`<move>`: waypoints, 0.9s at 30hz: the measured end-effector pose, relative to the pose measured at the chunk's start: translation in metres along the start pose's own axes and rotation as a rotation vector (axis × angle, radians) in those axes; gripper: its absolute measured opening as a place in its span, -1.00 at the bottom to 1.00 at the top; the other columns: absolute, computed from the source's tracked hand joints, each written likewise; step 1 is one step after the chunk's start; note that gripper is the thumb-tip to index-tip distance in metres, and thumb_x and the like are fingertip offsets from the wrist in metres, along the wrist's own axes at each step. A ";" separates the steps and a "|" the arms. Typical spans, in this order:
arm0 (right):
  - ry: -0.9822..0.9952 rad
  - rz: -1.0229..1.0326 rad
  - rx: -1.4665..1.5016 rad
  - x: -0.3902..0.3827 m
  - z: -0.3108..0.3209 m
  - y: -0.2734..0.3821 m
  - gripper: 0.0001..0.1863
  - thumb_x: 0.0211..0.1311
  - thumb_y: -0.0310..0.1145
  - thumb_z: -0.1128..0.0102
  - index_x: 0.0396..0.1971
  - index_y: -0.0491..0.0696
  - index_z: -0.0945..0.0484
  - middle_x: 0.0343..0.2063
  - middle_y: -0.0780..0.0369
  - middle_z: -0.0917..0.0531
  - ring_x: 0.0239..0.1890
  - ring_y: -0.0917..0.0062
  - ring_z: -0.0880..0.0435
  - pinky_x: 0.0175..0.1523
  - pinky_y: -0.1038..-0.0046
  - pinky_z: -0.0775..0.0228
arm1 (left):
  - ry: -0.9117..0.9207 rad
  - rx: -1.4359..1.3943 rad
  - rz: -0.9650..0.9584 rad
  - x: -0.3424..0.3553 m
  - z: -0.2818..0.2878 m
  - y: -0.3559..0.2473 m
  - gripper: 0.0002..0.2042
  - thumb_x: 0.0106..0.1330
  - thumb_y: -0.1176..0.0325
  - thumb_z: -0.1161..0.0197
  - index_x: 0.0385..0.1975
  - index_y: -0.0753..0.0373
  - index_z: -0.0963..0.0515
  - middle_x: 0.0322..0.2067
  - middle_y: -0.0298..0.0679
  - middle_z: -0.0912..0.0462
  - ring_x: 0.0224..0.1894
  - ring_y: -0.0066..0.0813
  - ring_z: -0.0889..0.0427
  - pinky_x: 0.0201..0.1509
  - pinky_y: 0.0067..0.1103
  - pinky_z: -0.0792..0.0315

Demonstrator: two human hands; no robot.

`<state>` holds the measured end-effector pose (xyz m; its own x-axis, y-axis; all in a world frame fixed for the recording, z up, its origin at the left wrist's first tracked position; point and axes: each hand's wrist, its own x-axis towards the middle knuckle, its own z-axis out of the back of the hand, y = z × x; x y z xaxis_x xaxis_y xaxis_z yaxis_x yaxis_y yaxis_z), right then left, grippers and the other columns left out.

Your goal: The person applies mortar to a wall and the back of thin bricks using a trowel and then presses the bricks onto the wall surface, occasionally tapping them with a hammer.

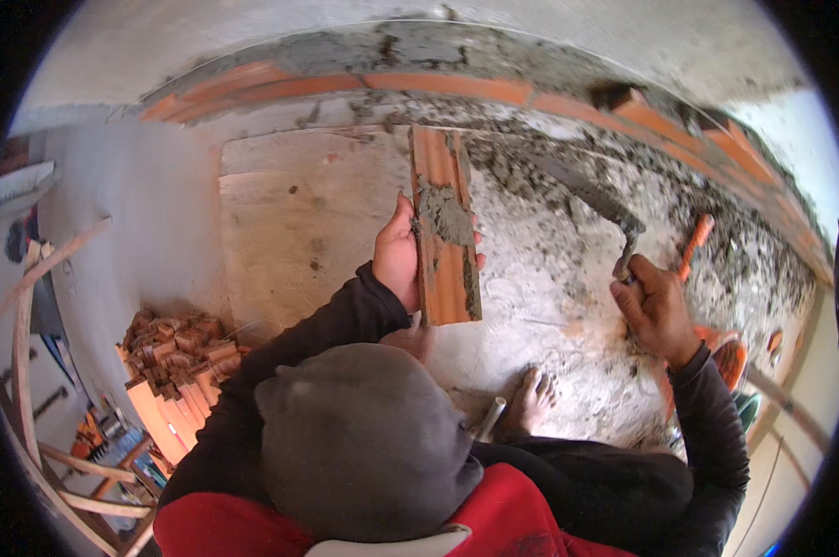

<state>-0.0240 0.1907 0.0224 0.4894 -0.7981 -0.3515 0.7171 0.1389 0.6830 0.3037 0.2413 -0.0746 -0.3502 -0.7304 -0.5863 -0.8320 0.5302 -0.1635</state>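
My left hand (pixel 399 255) is wrapped around a long orange clay brick (pixel 441 288), with the thumb along one side and fingertips showing at the other. Grey mortar (pixel 445 218) lies in a patch on the brick's upper face and along its right edge. To the right, my right hand (pixel 656 308) grips the handle of a trowel (pixel 591 193). The trowel's mortar-smeared blade points toward the far left, apart from the brick. Beyond both hands a low course of orange bricks (pixel 452 86) runs along the wall, with grey mortar on top.
A stack of bricks (pixel 182 385) stands at the lower left, near wooden poles (pixel 25 343). Loose mortar (pixel 531 172) litters the floor along the course. An orange rod-like thing (pixel 696 246) and an orange bucket (pixel 730 360) are at right. A pale pipe (pixel 492 418) is near my bare foot.
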 end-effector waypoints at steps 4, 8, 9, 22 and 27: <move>-0.121 0.082 0.127 -0.062 -0.035 -0.017 -0.80 0.18 -0.40 -0.28 -0.40 -0.17 -0.44 -0.63 0.04 -0.40 -0.61 0.14 -0.44 -0.45 0.26 -0.29 | 0.063 0.054 0.237 0.010 -0.006 0.026 -0.13 0.35 -0.41 0.50 0.24 0.29 -0.28 0.01 -0.03 -0.54 -0.02 -0.08 -0.55 0.09 -0.10 -0.46; -0.047 0.094 0.170 -0.118 -0.080 -0.041 -0.75 0.18 -0.29 -0.32 -0.42 -0.14 -0.47 -0.61 0.06 -0.48 -0.60 0.06 -0.52 -0.46 0.18 -0.34 | 0.156 0.221 0.415 0.021 -0.022 0.042 -0.02 0.25 -0.52 0.51 0.28 0.32 -0.25 0.07 0.01 -0.54 0.02 0.00 -0.56 0.13 -0.11 -0.45; -0.100 0.132 0.215 -0.126 -0.099 -0.048 -0.73 0.20 -0.26 -0.31 -0.39 -0.14 -0.47 -0.60 0.05 -0.50 -0.58 0.04 -0.53 -0.46 0.16 -0.36 | 0.133 0.177 0.446 0.025 -0.021 0.048 0.01 0.22 -0.54 0.50 0.29 0.33 -0.24 0.09 0.02 -0.52 0.04 0.02 -0.55 0.15 -0.11 -0.43; 0.018 0.082 0.155 -0.129 -0.139 -0.058 -0.65 0.36 -0.13 -0.09 -0.33 -0.17 -0.36 -0.52 -0.05 -0.57 -0.42 -0.07 -0.59 -0.33 0.06 -0.42 | 0.165 -0.117 0.714 0.012 -0.005 0.062 0.24 -0.03 -0.71 0.54 0.36 0.40 -0.12 0.23 0.22 -0.34 0.19 0.21 -0.42 0.32 -0.01 -0.22; -0.010 0.094 0.188 -0.127 -0.144 -0.063 -0.65 0.36 -0.16 -0.10 -0.35 -0.19 -0.37 -0.60 -0.07 -0.55 -0.47 -0.07 -0.58 -0.36 0.06 -0.42 | 0.287 0.035 0.604 0.013 0.007 0.062 0.21 0.03 -0.68 0.55 0.36 0.41 -0.11 0.23 0.20 -0.34 0.17 0.27 -0.40 0.27 0.12 -0.20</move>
<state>-0.0599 0.3675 -0.0685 0.5440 -0.7929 -0.2746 0.5630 0.1022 0.8201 0.2507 0.2675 -0.0979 -0.8544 -0.3842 -0.3498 -0.4413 0.8919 0.0985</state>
